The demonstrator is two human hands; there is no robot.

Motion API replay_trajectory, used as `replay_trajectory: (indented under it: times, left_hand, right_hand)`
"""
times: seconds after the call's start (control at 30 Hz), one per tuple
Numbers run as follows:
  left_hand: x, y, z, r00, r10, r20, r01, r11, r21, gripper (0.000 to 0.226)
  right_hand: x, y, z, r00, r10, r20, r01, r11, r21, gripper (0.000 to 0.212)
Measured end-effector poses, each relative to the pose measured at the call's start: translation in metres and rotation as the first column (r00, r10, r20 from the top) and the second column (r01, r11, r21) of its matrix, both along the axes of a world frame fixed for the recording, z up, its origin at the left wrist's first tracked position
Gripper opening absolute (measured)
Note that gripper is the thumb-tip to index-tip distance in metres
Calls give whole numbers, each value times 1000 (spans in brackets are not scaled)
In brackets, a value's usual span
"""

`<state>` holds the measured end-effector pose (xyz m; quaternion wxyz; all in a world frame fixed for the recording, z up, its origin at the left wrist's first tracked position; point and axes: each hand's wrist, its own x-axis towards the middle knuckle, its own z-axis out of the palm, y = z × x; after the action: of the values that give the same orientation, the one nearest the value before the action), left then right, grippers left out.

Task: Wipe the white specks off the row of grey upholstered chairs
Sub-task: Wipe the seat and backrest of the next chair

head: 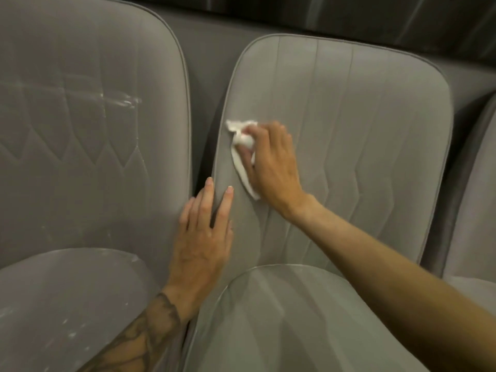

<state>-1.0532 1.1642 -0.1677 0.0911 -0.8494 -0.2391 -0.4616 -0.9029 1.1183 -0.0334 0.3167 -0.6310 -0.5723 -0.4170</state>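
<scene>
Two grey upholstered chairs fill the view. On the backrest of the middle chair [362, 146], near its left edge, my right hand [271, 167] grips a crumpled white wipe [243, 146] and presses it against the fabric. My left hand [204, 234] lies flat with straight fingers along that backrest's left edge, fingertips reaching into the gap between the chairs. The left chair [80, 130] carries white streaks [120, 100] on its backrest and white specks [72, 334] on its seat.
A third grey chair [480, 210] shows at the right edge. A dark gap [206, 108] runs between the left and middle backrests. Behind the chairs runs a dark wall or curtain [349, 12]. The middle chair's seat [295, 318] lies under my right forearm.
</scene>
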Motion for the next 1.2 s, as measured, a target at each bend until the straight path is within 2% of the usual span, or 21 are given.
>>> replay_trajectory:
  times: [0.07, 0.17, 0.23, 0.3, 0.4, 0.5, 0.53, 0.6, 0.67, 0.73, 0.83, 0.9, 0.97, 1.07, 1.13, 1.2]
  left_hand:
    - [-12, 13, 3, 1000, 20, -15, -19, 997, 77, 60]
    - [-26, 36, 3, 995, 1, -97, 15, 987, 163, 64]
    - [-27, 42, -1, 995, -32, -93, 47, 985, 166, 60]
    - [-23, 44, -5, 997, -67, -40, 72, 987, 146, 56]
    - [-23, 45, -9, 993, -111, 32, 105, 984, 147, 54]
    - [-24, 44, -9, 989, -121, 79, 110, 984, 138, 52]
    - [-24, 43, -9, 989, -116, 87, 104, 985, 138, 52]
    - [-24, 43, -9, 989, -115, 88, 103, 985, 135, 52]
    - [-24, 44, -9, 989, -116, 90, 103, 986, 131, 52]
    - [-24, 43, -10, 988, -117, 104, 103, 987, 125, 54]
    - [-24, 44, -13, 984, -58, 167, 45, 996, 82, 58]
    - [-24, 43, -14, 980, -5, 199, 2, 1000, 18, 62]
    - [-25, 42, -12, 974, 15, 228, -12, 1000, -13, 65]
    - [-23, 43, -11, 969, -21, 246, 23, 1000, -8, 65]
    - [-22, 44, -12, 967, -32, 253, 38, 999, -16, 66]
    - [-22, 44, -12, 965, -47, 258, 56, 998, -27, 66]
  right_hand:
    - [4, -6, -1, 998, 9, 61, -7, 999, -39, 26]
    - [22, 11, 38, 990, -77, 116, 68, 995, 77, 27]
    - [26, 24, 58, 990, -130, 48, 120, 977, 175, 27]
    - [17, 29, 44, 994, -108, -34, 113, 970, 216, 27]
    - [-8, 13, -13, 999, -9, -38, 12, 997, 80, 27]
    - [-10, -8, -29, 995, 55, 78, -49, 996, -71, 27]
    - [-4, -5, -17, 991, 51, 121, -44, 997, -58, 26]
    - [9, 11, 19, 991, -15, 134, 7, 998, 65, 26]
    - [16, 30, 54, 993, -89, 71, 74, 978, 193, 26]
    - [9, 38, 56, 996, -89, -24, 92, 966, 240, 26]
    - [-18, 21, 7, 998, 4, -61, 3, 993, 118, 27]
    - [-27, 1, -23, 998, 56, -37, -57, 998, -29, 27]
    - [-23, -7, -21, 997, 79, 24, -76, 991, -113, 28]
    - [-13, 12, 12, 996, 25, 83, -24, 1000, -12, 28]
    - [-15, 26, 23, 1000, -12, 20, 10, 996, 88, 26]
    - [-24, 25, 2, 999, -3, -43, 7, 995, 101, 24]
